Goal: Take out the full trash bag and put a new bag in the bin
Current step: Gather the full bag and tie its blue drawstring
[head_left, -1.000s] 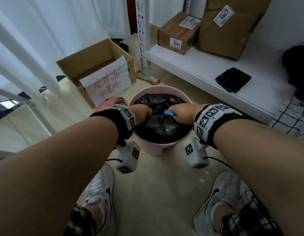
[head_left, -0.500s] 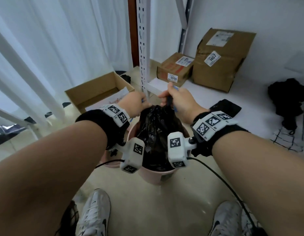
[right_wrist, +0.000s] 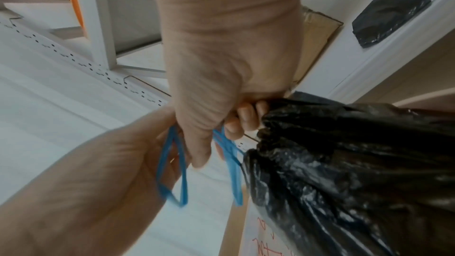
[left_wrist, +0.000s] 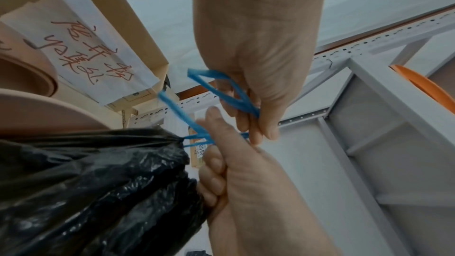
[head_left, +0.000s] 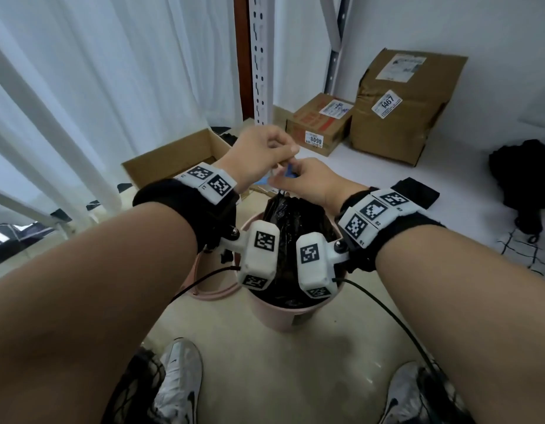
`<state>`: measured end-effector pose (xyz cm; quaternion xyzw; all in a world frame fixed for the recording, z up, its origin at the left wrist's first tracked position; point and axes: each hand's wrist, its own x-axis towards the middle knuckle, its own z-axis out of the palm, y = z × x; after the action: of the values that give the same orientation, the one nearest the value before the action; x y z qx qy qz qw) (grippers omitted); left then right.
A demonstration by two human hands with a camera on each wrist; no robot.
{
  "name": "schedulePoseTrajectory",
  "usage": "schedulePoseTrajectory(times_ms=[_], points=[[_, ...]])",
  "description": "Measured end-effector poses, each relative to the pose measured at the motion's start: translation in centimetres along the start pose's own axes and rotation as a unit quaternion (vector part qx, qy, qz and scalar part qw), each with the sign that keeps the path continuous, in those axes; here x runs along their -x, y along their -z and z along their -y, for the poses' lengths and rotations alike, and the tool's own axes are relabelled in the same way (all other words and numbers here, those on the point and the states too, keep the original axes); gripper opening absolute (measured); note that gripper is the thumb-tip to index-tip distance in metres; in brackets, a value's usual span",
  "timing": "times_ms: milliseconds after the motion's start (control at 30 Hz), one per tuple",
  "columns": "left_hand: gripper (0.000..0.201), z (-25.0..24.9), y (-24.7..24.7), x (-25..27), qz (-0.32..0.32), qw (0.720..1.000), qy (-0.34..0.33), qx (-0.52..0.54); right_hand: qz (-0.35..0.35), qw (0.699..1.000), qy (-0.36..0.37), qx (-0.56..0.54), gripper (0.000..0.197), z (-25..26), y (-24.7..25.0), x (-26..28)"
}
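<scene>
The black trash bag hangs straight below both hands, its gathered neck drawn up to them while its body still sits inside the pink bin, which stands on the floor beneath the wrists. The left hand is raised slightly higher than the right and just beside it; its fingers are curled and pinch a loop of the blue drawstring, which runs from those fingertips down to the puckered mouth of the bag. The right hand sits directly over the bag's neck with fingers folded in, gripping the drawstring's other strands close to where they leave the plastic; the right wrist view shows its curled fingers touching the crumpled top of the bag. The two hands nearly touch, thumb against knuckles, with the blue strands crossing between them. Beyond the left hand stands an open cardboard box bearing a handwritten paper sign; beyond the right hand a folded black bag lies on the white shelf.
</scene>
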<state>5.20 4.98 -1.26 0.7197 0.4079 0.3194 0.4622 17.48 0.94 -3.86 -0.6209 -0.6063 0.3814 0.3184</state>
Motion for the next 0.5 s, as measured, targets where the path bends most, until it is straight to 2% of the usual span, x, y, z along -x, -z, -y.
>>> schedulePoseTrajectory(times_ms=[100, 133, 200, 267, 333, 367, 433, 500], points=[[0.002, -0.5, -0.3, 0.6, -0.002, 1.0, -0.022, 0.01, -0.039, 0.999, 0.009, 0.02, 0.031, 0.2, -0.4, 0.0], [0.009, -0.6, -0.1, 0.7, -0.013, 1.0, -0.024, 0.007, -0.045, 0.998, 0.009, 0.031, 0.033, 0.2, -0.4, -0.1], [0.033, -0.4, 0.1, 0.7, -0.029, 1.0, -0.01, 0.004, -0.055, 0.998, 0.003, 0.031, 0.024, -0.2, -0.3, -0.3], [0.054, 0.3, 0.3, 0.7, -0.018, 0.999, 0.029, 0.005, -0.066, 0.997, -0.006, 0.024, 0.015, -0.8, -0.1, -0.6], [0.066, 1.2, 0.1, 0.9, 0.002, 0.997, 0.06, -0.038, -0.067, 0.998, -0.001, 0.013, 0.012, -1.1, 0.1, -0.4], [0.066, 1.6, -0.1, 1.1, 0.014, 0.995, 0.066, -0.067, -0.063, 0.998, 0.005, 0.007, 0.01, -1.1, 0.1, -0.2], [0.051, 2.1, -0.5, 1.4, 0.056, 0.986, 0.056, -0.145, -0.052, 0.998, 0.018, -0.004, 0.006, -1.2, 0.2, -0.1], [0.039, 1.7, -0.9, 1.5, 0.084, 0.966, 0.026, -0.242, -0.036, 0.999, 0.027, -0.009, 0.012, -1.4, 0.3, -0.3]])
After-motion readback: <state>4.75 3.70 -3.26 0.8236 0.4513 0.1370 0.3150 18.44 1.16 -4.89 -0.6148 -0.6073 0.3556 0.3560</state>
